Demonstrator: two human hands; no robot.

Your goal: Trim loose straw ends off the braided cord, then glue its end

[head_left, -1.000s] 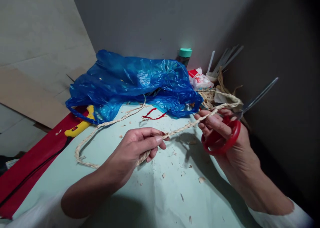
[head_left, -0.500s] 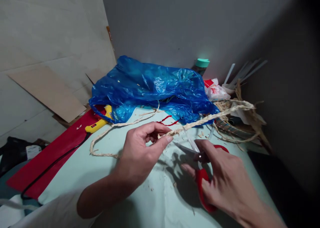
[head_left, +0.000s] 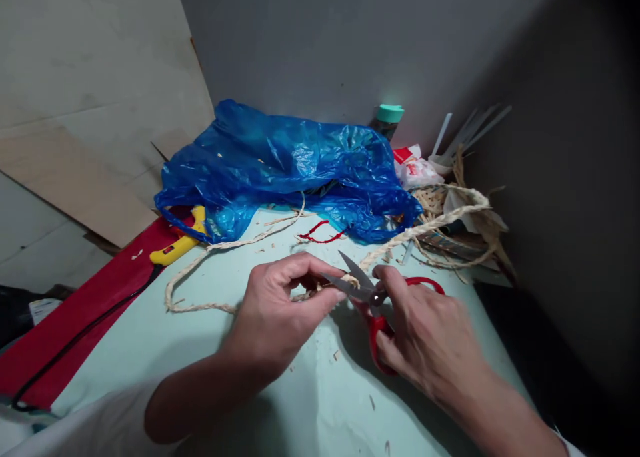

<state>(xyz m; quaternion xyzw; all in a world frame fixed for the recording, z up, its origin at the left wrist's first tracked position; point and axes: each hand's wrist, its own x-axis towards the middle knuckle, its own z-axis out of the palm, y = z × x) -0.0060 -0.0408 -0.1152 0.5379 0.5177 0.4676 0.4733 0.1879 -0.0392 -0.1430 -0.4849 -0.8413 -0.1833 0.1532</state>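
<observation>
A pale braided fibre rope (head_left: pixel 430 225) runs from the pile at the right to my left hand (head_left: pixel 283 310), which pinches it between thumb and fingers. From behind that hand a thinner stretch loops across the table at the left. My right hand (head_left: pixel 425 330) grips red-handled scissors (head_left: pixel 376 298) by their loops. The scissors' blades are spread and lie at the rope, right beside my left fingertips. Part of the rope is hidden behind the blades and fingers.
Behind the hands lies a crumpled blue plastic bag (head_left: pixel 290 157). A yellow glue gun (head_left: pixel 175 249) with a black cord rests on a red sheet (head_left: pixel 95 303). Red string (head_left: pixel 320 231) and scraps dot the pale green table (head_left: pixel 340 403). A green-lidded jar (head_left: pixel 389 118) stands at the back.
The scissors have moved left and up to the rope near my left fingertips, and their blades now straddle it. My left hand keeps its pinch. The whole view has shifted slightly.
</observation>
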